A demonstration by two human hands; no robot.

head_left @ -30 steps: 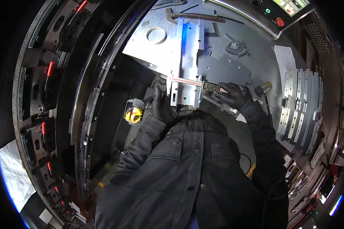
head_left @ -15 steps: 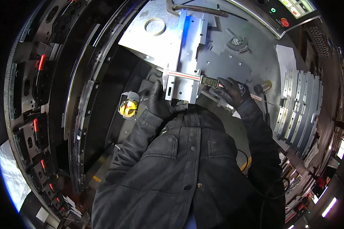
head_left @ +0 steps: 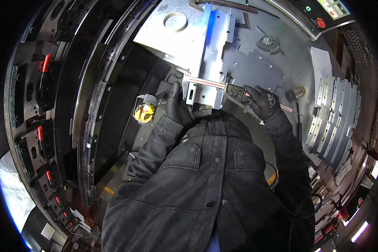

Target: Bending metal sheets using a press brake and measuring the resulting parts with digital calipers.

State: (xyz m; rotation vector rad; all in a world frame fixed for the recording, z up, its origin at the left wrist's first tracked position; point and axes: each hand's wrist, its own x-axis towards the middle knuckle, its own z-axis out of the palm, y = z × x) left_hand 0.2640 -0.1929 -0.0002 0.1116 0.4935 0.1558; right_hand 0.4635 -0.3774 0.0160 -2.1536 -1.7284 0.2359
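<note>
Both my hands wear black gloves. My left hand point(head_left: 178, 107) grips the near edge of a bent sheet-metal part point(head_left: 212, 63) lying on the grey work table point(head_left: 260, 71). My right hand point(head_left: 262, 101) holds a digital caliper point(head_left: 222, 86) by its display slider. The caliper's beam lies across the lower end of the metal part, its jaws set against the part's sides. My dark jacket fills the lower middle of the view.
A yellow tape measure point(head_left: 144, 112) sits left of my left hand. A metal ring point(head_left: 175, 21) lies on the sheet. Stacked grey metal pieces point(head_left: 334, 113) stand at the right, a white paper point(head_left: 321, 67) beside them. A control panel with a red button point(head_left: 321, 23) is top right.
The whole scene has shifted up and left in view as my head moved. Both hands keep their hold on the part and the caliper.
</note>
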